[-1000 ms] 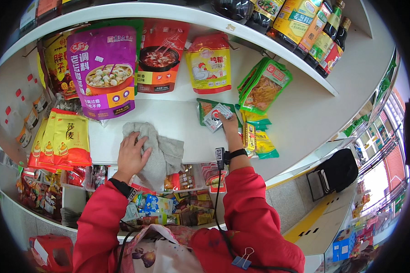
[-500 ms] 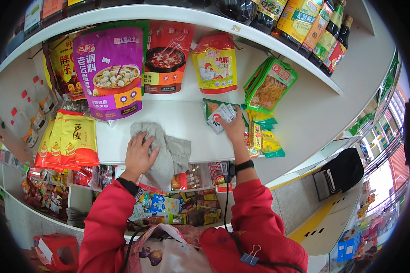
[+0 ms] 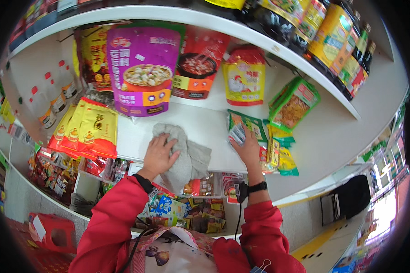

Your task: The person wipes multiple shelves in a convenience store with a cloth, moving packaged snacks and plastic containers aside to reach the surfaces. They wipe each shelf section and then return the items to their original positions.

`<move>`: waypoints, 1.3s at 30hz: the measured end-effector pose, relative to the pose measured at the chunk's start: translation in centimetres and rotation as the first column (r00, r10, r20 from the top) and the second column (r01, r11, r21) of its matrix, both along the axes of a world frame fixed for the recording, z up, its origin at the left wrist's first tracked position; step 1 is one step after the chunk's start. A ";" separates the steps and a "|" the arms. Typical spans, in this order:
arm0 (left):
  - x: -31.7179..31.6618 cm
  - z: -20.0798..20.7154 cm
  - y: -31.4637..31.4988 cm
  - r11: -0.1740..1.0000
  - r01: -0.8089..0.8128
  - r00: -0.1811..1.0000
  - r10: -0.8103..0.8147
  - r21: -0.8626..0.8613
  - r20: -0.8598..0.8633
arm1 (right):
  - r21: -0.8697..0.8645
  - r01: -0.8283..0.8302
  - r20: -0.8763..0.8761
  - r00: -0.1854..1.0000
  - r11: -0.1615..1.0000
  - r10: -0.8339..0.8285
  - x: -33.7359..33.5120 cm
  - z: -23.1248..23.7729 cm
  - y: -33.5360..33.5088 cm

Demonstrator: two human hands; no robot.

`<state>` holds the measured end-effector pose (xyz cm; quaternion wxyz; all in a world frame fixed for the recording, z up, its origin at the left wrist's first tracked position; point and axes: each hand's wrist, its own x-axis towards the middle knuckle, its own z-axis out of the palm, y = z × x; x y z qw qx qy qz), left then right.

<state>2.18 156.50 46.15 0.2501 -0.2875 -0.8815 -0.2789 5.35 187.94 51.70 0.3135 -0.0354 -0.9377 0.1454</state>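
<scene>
My left hand (image 3: 159, 154) lies on a crumpled grey cloth (image 3: 174, 154) on the white shelf (image 3: 205, 119), fingers spread over its left part. My right hand (image 3: 248, 150) is closed on a small white packet (image 3: 237, 133), gripping it between thumb and fingers; its lower part is hidden by the hand. This packet overlaps the left part of a dark green packet (image 3: 254, 127) lying on the shelf. Close to the right of that hand are small yellow-and-green packets (image 3: 284, 157).
Behind stand a purple pouch (image 3: 143, 73), a red pouch (image 3: 198, 68), a yellow-and-red pouch (image 3: 244, 77) and green packs (image 3: 294, 103). Yellow bags (image 3: 93, 127) lie at left. Bottles (image 3: 332, 34) line the upper shelf. Below are bins of small packets (image 3: 171, 207). A black chair (image 3: 351, 195) stands right.
The whole view has shifted, so the shelf appears farther right. My right hand and the white packet have moved left across the green packet, uncovering more of it. My left hand stays on the cloth.
</scene>
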 end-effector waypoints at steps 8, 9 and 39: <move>0.0 -0.2 0.1 1.000 -0.008 1.000 0.008 0.003 0.004 | 0.095 -0.222 -0.014 0.975 0.971 0.224 -2.2 3.9 -4.3; 0.0 -0.3 0.0 1.000 -0.012 1.000 0.012 0.003 -0.008 | 0.134 -0.346 -0.107 0.927 0.929 0.360 -3.3 4.0 -5.4; -0.2 0.0 0.3 0.999 0.008 1.000 -0.009 -0.040 -0.021 | 0.012 -0.428 -0.251 0.874 0.904 0.417 -1.8 1.2 -9.7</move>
